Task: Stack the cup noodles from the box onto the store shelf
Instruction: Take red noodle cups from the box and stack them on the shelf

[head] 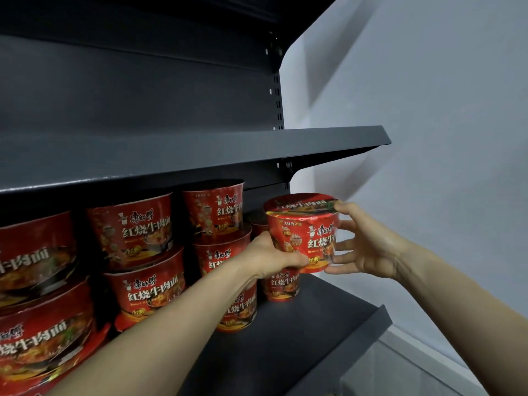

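A red cup noodle [303,232] is held upright in the air above a lower cup [281,285] that stands at the right end of the dark shelf [328,318]. My left hand [271,255] grips the held cup's left side and base. My right hand [368,241] holds its right side, thumb on the lid rim, fingers spread against the wall. To the left stand two-high stacks of the same red cups [143,232] along the shelf. The box is not in view.
An upper dark shelf board [200,155] hangs close above the stacked cups. The black back panel [143,90] rises behind. A pale grey wall [428,138] lies to the right, past the shelf's end. Bare shelf surface shows in front of the cups on the right.
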A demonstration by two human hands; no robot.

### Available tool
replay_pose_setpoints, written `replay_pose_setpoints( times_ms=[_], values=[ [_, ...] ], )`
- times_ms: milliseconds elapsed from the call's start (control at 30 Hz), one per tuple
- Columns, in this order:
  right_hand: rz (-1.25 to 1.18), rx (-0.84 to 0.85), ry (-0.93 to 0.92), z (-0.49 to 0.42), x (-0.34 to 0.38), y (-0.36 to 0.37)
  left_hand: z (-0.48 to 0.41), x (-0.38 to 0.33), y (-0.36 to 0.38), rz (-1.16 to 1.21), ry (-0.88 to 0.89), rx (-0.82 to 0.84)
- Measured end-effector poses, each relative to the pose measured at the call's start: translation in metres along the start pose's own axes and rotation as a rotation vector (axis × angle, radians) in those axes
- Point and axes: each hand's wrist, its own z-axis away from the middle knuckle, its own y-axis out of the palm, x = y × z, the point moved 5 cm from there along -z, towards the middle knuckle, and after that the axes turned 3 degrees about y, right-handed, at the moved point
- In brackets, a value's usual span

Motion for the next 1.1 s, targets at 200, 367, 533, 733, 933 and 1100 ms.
replay_pose_setpoints(
  times_ms=[200, 367, 533, 733, 933, 1100],
  values=[
    [0.02, -0.012, -0.061, -0.02, 0.024, 0.005, -0.008, -0.006, -0.005, -0.033, -0.082, -0.119],
    [0.047, 0.011, -0.056, -0.033, 0.038, 0.002, -0.013, -0.004, -0.007, -0.082, -0.136, -0.16],
    [-0.002, 0.03, -0.067, -0.037, 0.046, -0.011, -0.02, -0.001, -0.001, -0.114, -0.19, -0.152],
    [0.053, 0.046, -0.106, -0.053, 0.056, 0.009, -0.026, -0.006, -0.007, -0.095, -0.192, -0.177],
    [0.06, 0.024, -0.113, -0.078, 0.065, 0.03, -0.027, -0.004, -0.011, -0.077, -0.198, -0.175],
    [0.046, -0.005, -0.09, -0.094, 0.065, 0.034, -0.029, -0.001, -0.008, -0.061, -0.205, -0.158]
  ],
)
